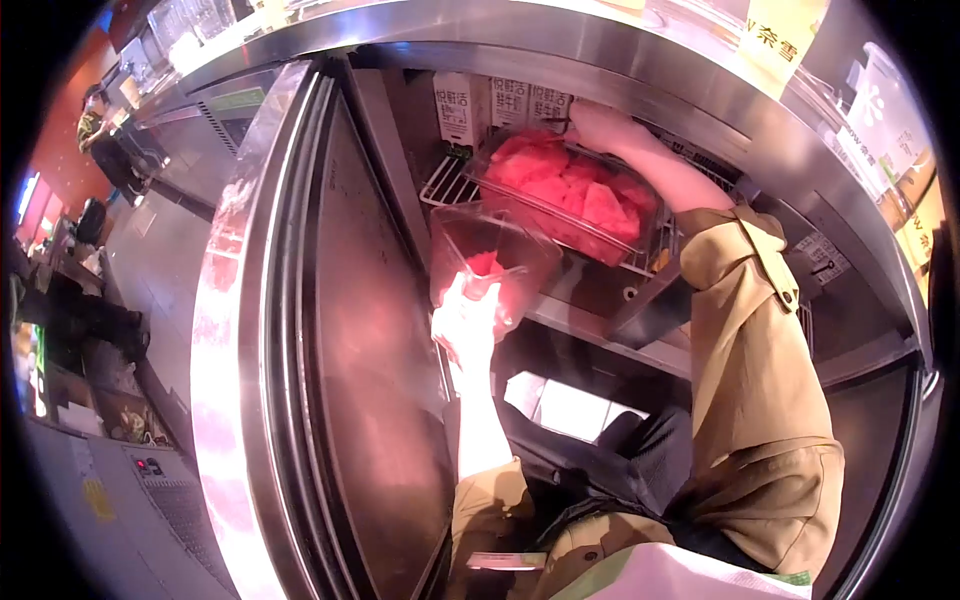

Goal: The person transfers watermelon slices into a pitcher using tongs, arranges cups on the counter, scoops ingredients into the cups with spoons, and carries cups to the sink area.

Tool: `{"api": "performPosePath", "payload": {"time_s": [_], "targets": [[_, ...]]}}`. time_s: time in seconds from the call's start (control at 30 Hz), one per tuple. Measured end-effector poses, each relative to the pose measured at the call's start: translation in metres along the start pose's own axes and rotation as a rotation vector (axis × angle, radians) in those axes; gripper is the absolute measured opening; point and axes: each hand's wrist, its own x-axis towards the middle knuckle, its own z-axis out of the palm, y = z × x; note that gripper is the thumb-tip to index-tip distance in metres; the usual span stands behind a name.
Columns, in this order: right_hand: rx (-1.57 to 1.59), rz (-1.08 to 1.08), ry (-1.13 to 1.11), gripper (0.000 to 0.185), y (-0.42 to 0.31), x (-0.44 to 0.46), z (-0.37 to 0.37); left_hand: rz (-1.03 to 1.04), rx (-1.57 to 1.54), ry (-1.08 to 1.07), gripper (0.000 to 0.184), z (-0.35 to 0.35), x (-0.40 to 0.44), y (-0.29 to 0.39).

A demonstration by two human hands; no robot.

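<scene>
A clear plastic tub point(545, 258) is gripped in my left hand point(466, 322), in front of the open fridge. It is tilted, with a small piece of red fruit point(484, 264) visible in it near my fingers. Inside the fridge, a larger clear tub point(560, 222) filled with red fruit chunks point(565, 185), which look like watermelon, sits on a wire shelf point(445, 182). Reaching over that tub, my right hand point(608, 130) has its fingers curled at the far rim; the fingertips are partly hidden.
The fridge door point(365, 300) stands open on the left. White milk cartons point(457, 108) line the back of the shelf. A steel counter edge point(480, 35) runs above the opening. Another person point(105, 145) stands far off at left.
</scene>
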Motion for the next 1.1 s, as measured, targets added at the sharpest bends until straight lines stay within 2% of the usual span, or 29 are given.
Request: {"api": "performPosePath", "payload": {"time_s": [0.03,0.1,0.2,0.3,0.33,0.4,0.43,0.47,0.57,0.6,0.63,0.67,0.73,0.8,0.87,0.97,1.1], "targets": [[-0.016,0.016,0.0,0.029,-0.007,-0.001,-0.005,-0.078,-0.062,0.012,0.05,-0.001,-0.002,0.008],[-0.05,0.054,-0.005,0.027,-0.018,-0.005,-0.013,-0.074,-0.033,-0.042,0.05,-0.008,0.002,0.015],[-0.328,0.045,-0.025,0.023,-0.018,0.01,0.009,-0.023,0.022,-0.037,0.05,-0.006,0.003,0.013],[-0.431,-0.112,-0.045,0.023,-0.015,0.006,0.011,-0.035,0.086,-0.055,0.05,-0.005,0.005,0.01],[-0.366,-0.086,0.002,0.022,-0.014,0.0,0.01,-0.057,0.109,-0.077,0.05,-0.005,0.005,0.01],[-0.237,-0.028,0.08,0.022,-0.021,-0.024,-0.009,0.033,0.137,-0.025,0.051,-0.005,0.004,0.006],[-0.205,-0.024,0.081,0.023,-0.026,-0.039,-0.023,-0.033,0.091,-0.023,0.051,-0.003,0.002,0.003],[-0.122,-0.053,0.091,0.027,-0.036,-0.058,-0.04,0.014,0.096,0.023,0.05,-0.004,0.003,0.007],[-0.175,-0.183,-0.009,0.036,-0.06,-0.096,-0.05,-0.211,0.031,-0.096,0.046,-0.006,0.0,0.011],[-0.162,-0.243,-0.06,0.039,-0.065,-0.105,-0.046,-0.204,-0.023,-0.086,0.046,-0.005,-0.003,0.012],[-0.113,-0.247,-0.208,0.041,-0.073,-0.113,-0.052,-0.198,-0.073,-0.075,0.046,-0.005,-0.004,0.014],[-0.105,-0.237,-0.184,0.043,-0.068,-0.119,-0.046,-0.191,-0.121,-0.061,0.046,-0.006,-0.005,0.014],[-0.094,-0.149,0.002,0.044,-0.044,-0.127,-0.041,-0.19,-0.136,-0.099,0.045,-0.007,-0.01,0.016],[-0.027,0.234,-0.206,0.039,-0.037,-0.141,-0.062,-0.196,-0.156,-0.13,0.044,-0.008,-0.014,0.021],[-0.095,0.264,-0.195,0.036,-0.026,-0.151,-0.049,-0.172,-0.184,-0.126,0.046,-0.005,-0.022,0.018],[-0.158,0.19,-0.009,0.031,-0.007,-0.149,-0.014,-0.19,-0.247,-0.135,0.051,0.0,-0.028,0.015],[-0.057,0.254,0.011,0.026,-0.004,-0.162,-0.026,-0.144,-0.23,-0.157,0.051,0.004,-0.029,0.01]]}}
